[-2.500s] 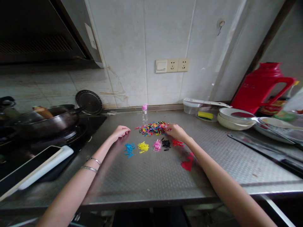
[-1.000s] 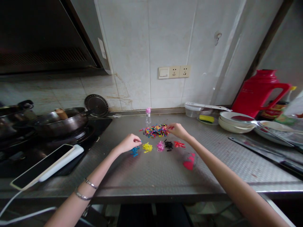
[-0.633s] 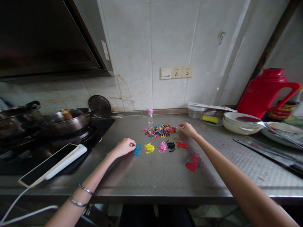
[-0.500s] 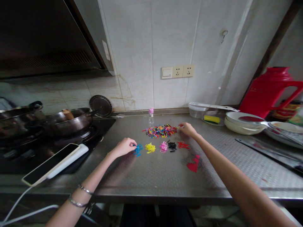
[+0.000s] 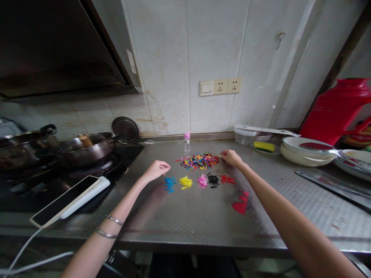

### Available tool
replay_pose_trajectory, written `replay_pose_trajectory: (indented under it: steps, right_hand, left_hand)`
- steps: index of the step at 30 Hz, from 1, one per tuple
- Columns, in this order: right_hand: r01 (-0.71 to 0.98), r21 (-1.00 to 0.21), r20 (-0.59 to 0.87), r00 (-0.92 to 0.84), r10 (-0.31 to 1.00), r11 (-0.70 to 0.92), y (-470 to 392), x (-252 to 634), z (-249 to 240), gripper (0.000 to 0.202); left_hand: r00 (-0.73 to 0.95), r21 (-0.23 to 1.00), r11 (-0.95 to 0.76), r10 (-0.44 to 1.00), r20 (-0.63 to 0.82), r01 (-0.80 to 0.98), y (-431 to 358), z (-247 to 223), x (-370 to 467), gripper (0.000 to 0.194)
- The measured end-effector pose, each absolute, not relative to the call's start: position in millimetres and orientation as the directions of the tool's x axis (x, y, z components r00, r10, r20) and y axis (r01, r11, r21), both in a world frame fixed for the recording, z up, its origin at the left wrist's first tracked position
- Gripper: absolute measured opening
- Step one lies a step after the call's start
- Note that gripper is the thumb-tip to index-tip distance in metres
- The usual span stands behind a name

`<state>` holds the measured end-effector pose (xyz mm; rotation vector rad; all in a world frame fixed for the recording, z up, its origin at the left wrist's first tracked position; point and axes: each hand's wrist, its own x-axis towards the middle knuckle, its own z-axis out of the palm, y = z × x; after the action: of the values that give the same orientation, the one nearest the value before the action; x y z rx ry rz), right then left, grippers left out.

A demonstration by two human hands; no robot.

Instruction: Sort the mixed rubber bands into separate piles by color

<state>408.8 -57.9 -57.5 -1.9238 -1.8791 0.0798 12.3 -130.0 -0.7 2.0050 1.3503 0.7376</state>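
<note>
A mixed heap of small colourful rubber bands (image 5: 199, 161) lies on the steel counter. In front of it sit small sorted piles: blue bands (image 5: 169, 184), yellow bands (image 5: 186, 182), pink bands (image 5: 202, 180), black bands (image 5: 213, 180) and red bands (image 5: 227, 179). My left hand (image 5: 156, 170) hovers just behind and left of the blue pile, its fingers stretched out and slightly parted from the thumb, with nothing visible in them. At the heap's right edge, my right hand (image 5: 231, 158) pinches what looks like a yellow band at its fingertips.
A small clear bottle with a pink cap (image 5: 187, 143) stands behind the heap. A red heart-shaped piece (image 5: 240, 203) lies near my right forearm. To the left are a phone (image 5: 64, 200) and a pan (image 5: 87, 148) on the stove; bowls (image 5: 304, 152) and a red thermos (image 5: 333, 110) are right.
My left hand has lifted off the blue pile and moved back a little, its fingers loosening. My right hand stays by the heap's right edge. The view has shifted slightly.
</note>
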Motion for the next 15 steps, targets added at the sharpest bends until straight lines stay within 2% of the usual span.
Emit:
replay_pose_trajectory:
  steps: [8, 15]
  right_hand:
    - [0.936, -0.351, 0.241, 0.076, 0.968, 0.014, -57.6, 410.7, -54.9, 0.027]
    - [0.943, -0.326, 0.173, 0.124, 0.977, -0.062, -66.7, 402.7, -43.8, 0.024]
  left_hand:
    - [0.248, 0.735, -0.268, 0.959, 0.140, 0.623, -66.5, -15.9, 16.1, 0.019]
    - [-0.032, 0.827, -0.232, 0.957, 0.289, 0.512, -27.1, -36.2, 25.7, 0.025]
